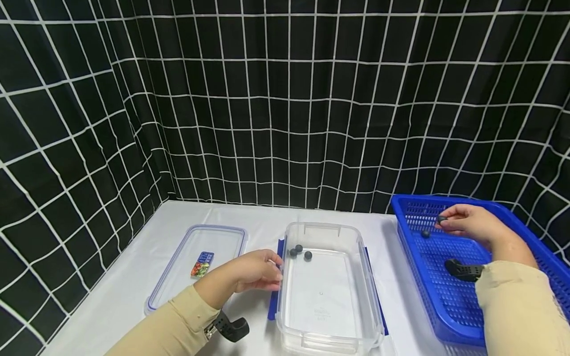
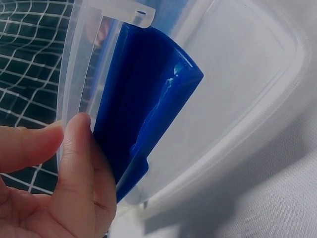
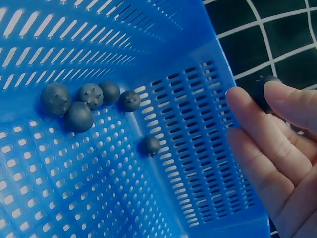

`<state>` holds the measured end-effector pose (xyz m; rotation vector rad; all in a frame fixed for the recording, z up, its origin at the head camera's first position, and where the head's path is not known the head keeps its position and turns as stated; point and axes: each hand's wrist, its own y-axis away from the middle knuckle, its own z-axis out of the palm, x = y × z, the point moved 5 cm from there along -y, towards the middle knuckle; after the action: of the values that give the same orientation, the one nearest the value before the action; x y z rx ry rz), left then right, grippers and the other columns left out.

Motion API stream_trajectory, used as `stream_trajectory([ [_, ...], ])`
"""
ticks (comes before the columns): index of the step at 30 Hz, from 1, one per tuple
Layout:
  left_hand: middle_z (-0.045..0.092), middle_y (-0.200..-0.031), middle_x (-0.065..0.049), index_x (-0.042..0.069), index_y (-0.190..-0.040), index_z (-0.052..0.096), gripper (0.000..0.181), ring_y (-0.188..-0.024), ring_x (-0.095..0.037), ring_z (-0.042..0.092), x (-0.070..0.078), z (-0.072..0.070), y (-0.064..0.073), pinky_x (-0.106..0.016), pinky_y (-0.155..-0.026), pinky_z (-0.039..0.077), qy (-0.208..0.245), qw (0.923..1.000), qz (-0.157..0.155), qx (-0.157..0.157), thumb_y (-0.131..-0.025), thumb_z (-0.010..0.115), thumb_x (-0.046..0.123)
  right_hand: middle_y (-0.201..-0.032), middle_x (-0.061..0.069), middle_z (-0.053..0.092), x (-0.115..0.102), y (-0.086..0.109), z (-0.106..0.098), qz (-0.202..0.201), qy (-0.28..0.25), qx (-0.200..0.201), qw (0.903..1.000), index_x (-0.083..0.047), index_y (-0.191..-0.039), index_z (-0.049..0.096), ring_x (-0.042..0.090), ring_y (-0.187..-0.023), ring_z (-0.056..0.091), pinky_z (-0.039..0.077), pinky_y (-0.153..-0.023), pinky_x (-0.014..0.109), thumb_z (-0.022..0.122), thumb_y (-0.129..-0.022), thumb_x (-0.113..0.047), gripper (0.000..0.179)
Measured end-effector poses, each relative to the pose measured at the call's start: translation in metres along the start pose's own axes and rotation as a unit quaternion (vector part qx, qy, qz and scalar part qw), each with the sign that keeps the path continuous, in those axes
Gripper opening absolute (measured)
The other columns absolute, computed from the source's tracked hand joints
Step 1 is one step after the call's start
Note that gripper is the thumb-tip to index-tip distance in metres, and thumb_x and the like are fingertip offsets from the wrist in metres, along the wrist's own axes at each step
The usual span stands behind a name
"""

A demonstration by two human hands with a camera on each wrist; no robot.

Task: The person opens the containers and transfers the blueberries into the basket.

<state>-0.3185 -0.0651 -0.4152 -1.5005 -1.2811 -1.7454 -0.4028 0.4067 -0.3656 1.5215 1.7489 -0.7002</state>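
Note:
Above the far end of the blue basket (image 1: 411, 269), my right hand (image 1: 474, 223) pinches a dark blueberry (image 3: 265, 93) between thumb and fingertips. Several more blueberries (image 3: 79, 118) lie along the basket's bottom edge in the right wrist view. At the left side of the clear plastic container (image 1: 320, 311), my left hand (image 1: 260, 271) holds the rim, thumb on one side of the wall and fingers on the other. A blue side latch (image 2: 143, 99) hangs folded out beside those fingers. Three blueberries (image 1: 308, 255) sit inside the container near its far left corner.
A clear lid (image 1: 224, 240) with a blue seal and a picture label (image 1: 202, 264) lies flat to the left. Another blue latch (image 1: 377, 301) sticks out on the container's right side. A black grid-patterned curtain (image 1: 276, 99) stands behind the white table (image 1: 262, 212).

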Motion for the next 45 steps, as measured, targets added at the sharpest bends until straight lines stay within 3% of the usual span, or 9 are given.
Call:
stream_trajectory([
  [8, 0.052, -0.082, -0.010, -0.003, -0.111, 0.044, 0.035, -0.068, -0.017, 0.059, 0.000, 0.000, 0.001, -0.028, -0.070, 0.059, 0.003, 1.0000, -0.003, 0.003, -0.079, 0.057, -0.007, -0.102, 0.015, 0.065, 0.006, 0.002, -0.001, 0.020, 0.002, -0.001, 0.9998, 0.012, -0.123, 0.038, 0.009, -0.084, 0.064, 0.056, -0.081, 0.039, 0.048, -0.095, -0.014, 0.039],
  [17, 0.053, -0.081, -0.010, -0.004, -0.111, 0.044, 0.034, -0.068, -0.017, 0.059, 0.002, 0.000, 0.002, -0.028, -0.069, 0.059, -0.001, 1.0000, -0.003, 0.002, -0.079, 0.057, -0.007, -0.102, 0.009, 0.064, -0.008, 0.005, -0.002, 0.010, 0.001, 0.017, 0.9998, 0.007, -0.124, 0.039, 0.008, -0.086, 0.064, 0.055, -0.083, 0.039, 0.051, -0.094, -0.023, 0.045],
  [22, 0.053, -0.080, -0.010, -0.003, -0.110, 0.045, 0.033, -0.068, -0.016, 0.059, 0.002, 0.001, 0.002, -0.028, -0.069, 0.059, -0.001, 1.0000, -0.005, 0.005, -0.079, 0.057, -0.008, -0.106, 0.010, 0.062, -0.024, 0.005, -0.002, -0.008, -0.006, 0.034, 0.9994, 0.005, -0.125, 0.039, 0.010, -0.088, 0.064, 0.057, -0.080, 0.032, 0.051, -0.093, -0.023, 0.044],
  [27, 0.054, -0.080, -0.011, -0.003, -0.109, 0.045, 0.033, -0.067, -0.016, 0.059, 0.002, 0.001, 0.001, -0.028, -0.068, 0.059, -0.003, 1.0000, -0.005, 0.007, -0.079, 0.057, -0.008, -0.101, 0.007, 0.062, -0.056, 0.003, 0.003, -0.038, 0.011, 0.057, 0.9976, 0.004, -0.123, 0.044, 0.012, -0.087, 0.065, 0.057, -0.077, 0.029, 0.057, -0.090, -0.027, 0.047],
  [32, 0.054, -0.080, -0.010, -0.003, -0.109, 0.046, 0.033, -0.067, -0.017, 0.059, 0.001, 0.000, 0.000, -0.028, -0.068, 0.059, -0.006, 0.9999, -0.009, 0.009, -0.079, 0.058, -0.008, -0.101, 0.008, 0.063, -0.097, 0.000, 0.020, -0.079, 0.003, 0.043, 0.9959, 0.005, -0.119, 0.047, 0.008, -0.084, 0.065, 0.057, -0.075, 0.023, 0.061, -0.088, -0.026, 0.046],
  [39, 0.054, -0.080, -0.010, -0.002, -0.108, 0.046, 0.031, -0.068, -0.017, 0.059, 0.002, 0.000, 0.000, -0.028, -0.068, 0.059, -0.009, 0.9999, -0.012, 0.006, -0.080, 0.057, -0.008, -0.105, 0.017, 0.062, -0.145, -0.012, 0.061, -0.140, -0.021, -0.022, 0.9896, 0.008, -0.119, 0.048, 0.012, -0.089, 0.064, 0.056, -0.078, 0.025, 0.058, -0.089, -0.015, 0.038],
  [45, 0.054, -0.080, -0.011, -0.002, -0.109, 0.046, 0.032, -0.067, -0.017, 0.059, 0.001, -0.001, 0.000, -0.027, -0.068, 0.059, -0.006, 0.9999, -0.011, 0.008, -0.080, 0.057, -0.008, -0.110, 0.024, 0.059, -0.172, -0.028, 0.102, -0.147, -0.027, -0.069, 0.9863, 0.005, -0.118, 0.051, 0.022, -0.095, 0.063, 0.055, -0.083, 0.031, 0.057, -0.089, -0.011, 0.034],
])
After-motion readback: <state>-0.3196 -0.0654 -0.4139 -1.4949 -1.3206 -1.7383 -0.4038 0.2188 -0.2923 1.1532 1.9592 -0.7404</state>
